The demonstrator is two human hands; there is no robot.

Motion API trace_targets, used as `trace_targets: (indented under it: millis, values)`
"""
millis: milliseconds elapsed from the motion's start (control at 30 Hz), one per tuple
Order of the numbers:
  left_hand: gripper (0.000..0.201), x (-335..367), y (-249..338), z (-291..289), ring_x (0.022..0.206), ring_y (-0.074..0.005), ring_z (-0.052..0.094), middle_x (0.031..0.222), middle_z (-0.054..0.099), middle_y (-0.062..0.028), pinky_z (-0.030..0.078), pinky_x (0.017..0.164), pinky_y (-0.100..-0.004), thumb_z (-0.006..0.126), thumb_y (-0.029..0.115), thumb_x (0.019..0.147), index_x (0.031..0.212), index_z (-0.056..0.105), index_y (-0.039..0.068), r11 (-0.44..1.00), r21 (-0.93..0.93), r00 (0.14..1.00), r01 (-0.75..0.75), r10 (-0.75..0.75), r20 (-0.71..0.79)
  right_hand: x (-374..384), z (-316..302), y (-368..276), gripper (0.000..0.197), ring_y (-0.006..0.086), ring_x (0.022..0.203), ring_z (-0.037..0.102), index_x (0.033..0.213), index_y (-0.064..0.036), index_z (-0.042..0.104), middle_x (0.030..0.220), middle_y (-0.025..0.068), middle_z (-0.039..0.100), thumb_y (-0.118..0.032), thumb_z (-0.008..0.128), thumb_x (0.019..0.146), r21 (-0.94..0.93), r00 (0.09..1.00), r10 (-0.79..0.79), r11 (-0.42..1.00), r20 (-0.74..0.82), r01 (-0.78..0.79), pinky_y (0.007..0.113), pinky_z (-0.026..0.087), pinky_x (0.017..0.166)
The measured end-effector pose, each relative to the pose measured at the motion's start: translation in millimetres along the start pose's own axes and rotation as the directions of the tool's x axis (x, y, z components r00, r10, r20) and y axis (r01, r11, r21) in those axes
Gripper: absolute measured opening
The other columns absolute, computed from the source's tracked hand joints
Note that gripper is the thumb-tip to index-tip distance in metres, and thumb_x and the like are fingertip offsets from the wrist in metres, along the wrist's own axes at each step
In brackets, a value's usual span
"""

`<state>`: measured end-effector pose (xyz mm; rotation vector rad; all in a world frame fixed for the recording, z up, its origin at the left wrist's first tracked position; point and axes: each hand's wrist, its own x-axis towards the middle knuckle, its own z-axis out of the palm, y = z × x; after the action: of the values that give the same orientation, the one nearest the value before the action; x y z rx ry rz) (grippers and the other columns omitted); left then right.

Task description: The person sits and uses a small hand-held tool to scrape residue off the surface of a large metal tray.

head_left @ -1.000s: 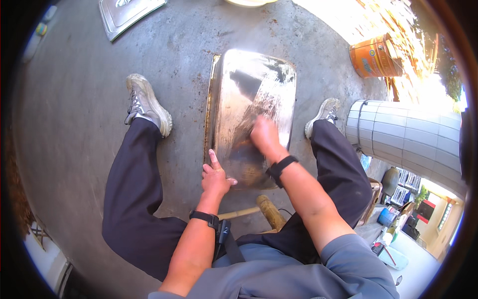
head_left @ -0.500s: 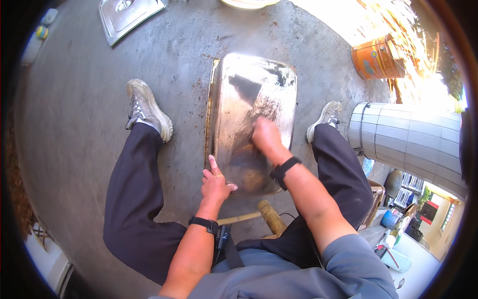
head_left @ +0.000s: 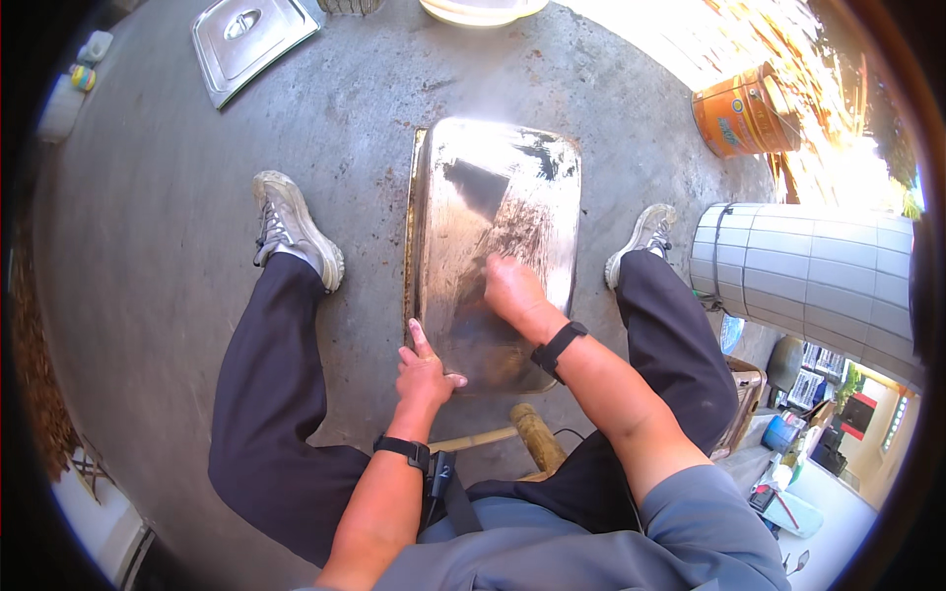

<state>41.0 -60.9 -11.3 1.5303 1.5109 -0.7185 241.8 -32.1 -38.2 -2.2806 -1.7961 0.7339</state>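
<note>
A rectangular shiny metal pan (head_left: 542,222), seemingly upside down, lies on the concrete between my feet. Dark smears and streaks mark its flat face, heaviest around its middle and far right corner; some darker areas may be reflections. My right hand (head_left: 514,293) presses on the middle of that face with curled fingers; whatever it holds, if anything, is hidden beneath it. At the pan's near left corner rests my left hand (head_left: 424,379), its index finger stretched along the rim and its thumb apart. Brownish grime lines the pan's left edge.
A metal lid (head_left: 251,39) lies at far left, and a pale basin (head_left: 483,10) stands at the far edge. To the right are an orange bucket (head_left: 744,110) and a white-tiled pillar (head_left: 803,266). A bamboo stool (head_left: 537,436) is close to me, between my legs.
My right hand has moved slightly nearer and to the left across the pan, still curled. The left hand stays at the corner. The view has shifted slightly.
</note>
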Motion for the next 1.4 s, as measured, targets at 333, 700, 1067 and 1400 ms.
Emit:
trace_targets:
  millis: [333,700,1067,1400]
  values:
    - [0.138,-2.0,5.5,-1.6,0.12,-0.0436,0.047,0.133,0.037,-0.0284,0.044,0.097,-0.0473,0.087,0.034,0.062,0.147,-0.018,0.009,1.0,-0.005,1.0,-0.006,0.006,0.008,12.4,-13.9,18.8,0.013,0.0416,0.075,0.064,0.088,0.003,0.059,0.081,0.0267,0.063,-0.004,0.05,0.081,0.022,0.984,0.147,0.989,-0.097,-0.145,0.05,0.053,0.067]
    - [0.14,-1.1,5.4,-2.9,0.117,-0.0432,0.049,0.132,0.038,-0.027,0.045,0.095,-0.0474,0.088,0.035,0.061,0.147,-0.019,0.009,0.999,-0.033,0.999,-0.032,0.032,-0.009,19.2,-11.8,20.1,0.012,0.0436,0.07,0.064,0.086,0.0044,0.057,0.078,0.0292,0.063,-0.003,0.05,0.08,0.039,0.984,0.126,0.992,-0.124,-0.122,0.049,0.053,0.064]
    - [0.139,0.6,5.4,-3.0,0.118,-0.0431,0.048,0.132,0.038,-0.0265,0.045,0.095,-0.0474,0.088,0.034,0.061,0.147,-0.018,0.009,1.0,-0.027,1.0,0.001,-0.001,0.008,0.5,-0.8,-3.4,0.011,0.0429,0.071,0.064,0.084,0.0044,0.056,0.077,0.0269,0.063,-0.003,0.051,0.078,-0.009,0.999,0.034,0.999,0.026,-0.034,0.049,0.054,0.065]
    - [0.139,-1.2,10.7,-5.0,0.117,-0.0431,0.049,0.131,0.039,-0.0278,0.044,0.096,-0.0476,0.088,0.034,0.06,0.148,-0.017,0.009,1.0,-0.008,1.0,-0.004,0.004,0.019,10.1,-3.7,15.5,0.013,0.0433,0.07,0.064,0.088,0.0035,0.058,0.079,0.0287,0.063,-0.005,0.051,0.081,-0.036,0.996,0.084,0.996,-0.024,-0.085,0.048,0.054,0.064]
